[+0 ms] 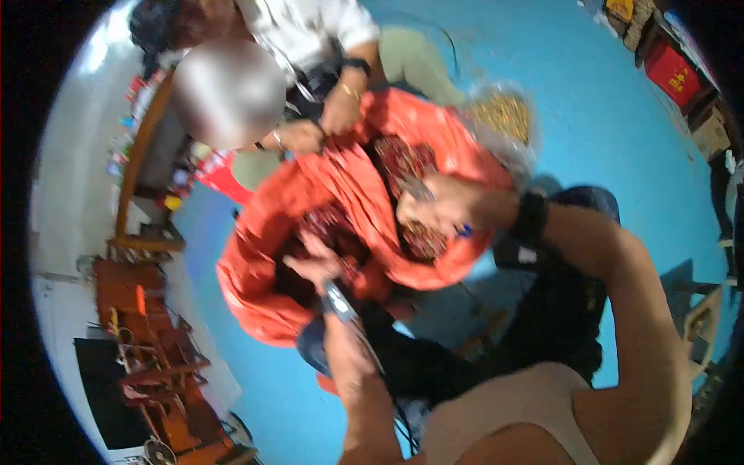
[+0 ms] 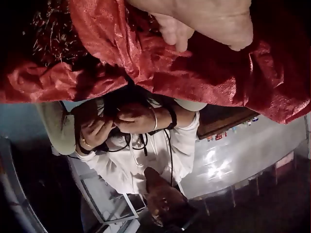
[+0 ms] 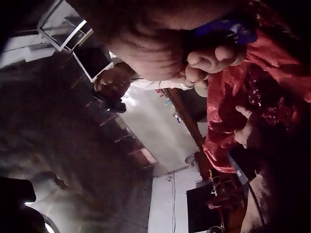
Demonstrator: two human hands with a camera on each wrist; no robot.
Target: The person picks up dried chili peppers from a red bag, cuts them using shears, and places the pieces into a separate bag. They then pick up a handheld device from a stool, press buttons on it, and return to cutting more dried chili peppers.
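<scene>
Two orange-red woven sacks, the left sack (image 1: 256,232) and the right sack (image 1: 473,167), stand side by side with their mouths wide. Dark red dried chillies with pale stems (image 1: 407,159) fill the right one; similar dark red chillies (image 1: 329,221) lie in the left. My left hand (image 1: 314,263) is over the left sack's mouth, fingers spread and loose, nothing seen in it. Above the right sack, my right hand (image 1: 446,203) curls round a blue-handled tool (image 3: 228,31); its working end is blurred in the head view.
Across the sacks another person in a white top (image 1: 310,31) sits with both hands at the sacks' far rim. A clear plastic bag of yellowish bits (image 1: 500,116) lies beyond the right sack. Wooden furniture (image 1: 155,333) lines the left side of the blue floor (image 1: 589,93).
</scene>
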